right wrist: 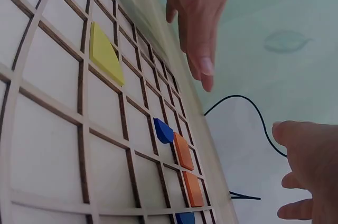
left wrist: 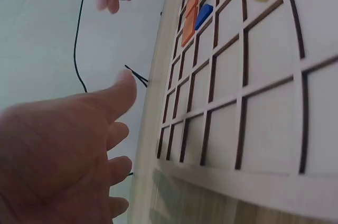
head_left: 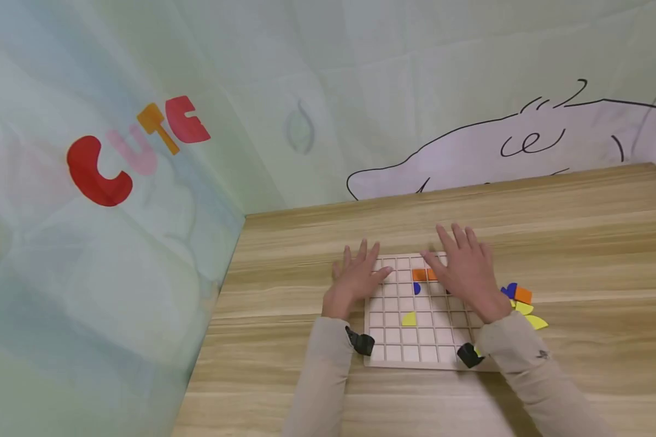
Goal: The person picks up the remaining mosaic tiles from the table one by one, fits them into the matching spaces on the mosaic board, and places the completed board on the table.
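A pale wooden grid board (head_left: 390,352) lies on the table. My left hand (head_left: 355,280) is over its left edge, fingers spread and pointing away from me. Over the board's right part, my right hand (head_left: 467,270) has its fingers extended and hides some cells. Both hands hold nothing; in the left wrist view the left hand (left wrist: 63,145) looks apart from the board. Two orange squares (right wrist: 183,151) sit side by side in cells, with a blue rounded piece (right wrist: 163,131) beside them. A yellow quarter-round piece (head_left: 409,319) occupies a cell nearer me. Another blue piece (right wrist: 185,217) is partly visible.
Loose pieces lie right of the board: an orange square (head_left: 523,295), a blue piece (head_left: 512,290) and yellow pieces (head_left: 537,321). The wood-grain table (head_left: 284,279) meets a printed cloth wall (head_left: 306,79) at the back and left. Black wrist cameras (head_left: 470,355) hang under the sleeves.
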The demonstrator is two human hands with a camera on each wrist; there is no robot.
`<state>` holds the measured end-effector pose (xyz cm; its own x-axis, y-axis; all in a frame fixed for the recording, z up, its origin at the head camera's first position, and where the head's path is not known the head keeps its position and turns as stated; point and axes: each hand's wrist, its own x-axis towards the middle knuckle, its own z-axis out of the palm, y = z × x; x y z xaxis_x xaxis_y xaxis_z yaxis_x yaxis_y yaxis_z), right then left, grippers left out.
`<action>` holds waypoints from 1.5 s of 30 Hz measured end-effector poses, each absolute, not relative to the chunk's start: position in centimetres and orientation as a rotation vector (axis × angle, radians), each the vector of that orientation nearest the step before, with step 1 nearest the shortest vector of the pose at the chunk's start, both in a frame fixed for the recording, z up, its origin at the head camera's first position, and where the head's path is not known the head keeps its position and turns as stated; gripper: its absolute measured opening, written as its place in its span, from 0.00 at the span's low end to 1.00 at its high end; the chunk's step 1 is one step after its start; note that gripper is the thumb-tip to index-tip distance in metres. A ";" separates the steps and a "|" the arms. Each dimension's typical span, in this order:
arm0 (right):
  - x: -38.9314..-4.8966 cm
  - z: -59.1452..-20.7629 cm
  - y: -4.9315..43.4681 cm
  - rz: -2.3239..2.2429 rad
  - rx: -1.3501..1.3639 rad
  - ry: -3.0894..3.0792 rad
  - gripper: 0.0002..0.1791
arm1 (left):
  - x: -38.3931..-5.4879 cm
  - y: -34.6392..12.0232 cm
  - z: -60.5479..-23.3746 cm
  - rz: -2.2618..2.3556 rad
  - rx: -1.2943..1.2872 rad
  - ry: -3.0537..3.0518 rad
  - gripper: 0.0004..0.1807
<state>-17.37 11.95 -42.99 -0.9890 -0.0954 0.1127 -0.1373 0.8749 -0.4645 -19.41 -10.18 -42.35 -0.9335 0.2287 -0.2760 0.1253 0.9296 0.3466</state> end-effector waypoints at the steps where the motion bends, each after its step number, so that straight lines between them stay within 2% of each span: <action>1: -17.4 -42.9 12.0 0.751 0.193 -2.941 0.40 | -19.4 -10.4 -42.3 0.473 0.263 2.760 0.36; 15: -17.2 -42.4 13.4 0.928 0.218 -2.723 0.33 | -19.2 -13.0 -42.6 0.495 0.303 2.657 0.31; 45: -15.0 -40.9 15.5 1.046 0.197 -2.729 0.34 | -18.5 -13.4 -42.9 0.508 0.283 2.648 0.32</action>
<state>-14.99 15.51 -40.95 -0.9686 -0.0484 0.2438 -0.1989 0.7391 -0.6436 -18.53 -13.36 -42.91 -0.8878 0.2727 -0.3707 0.1161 0.9122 0.3929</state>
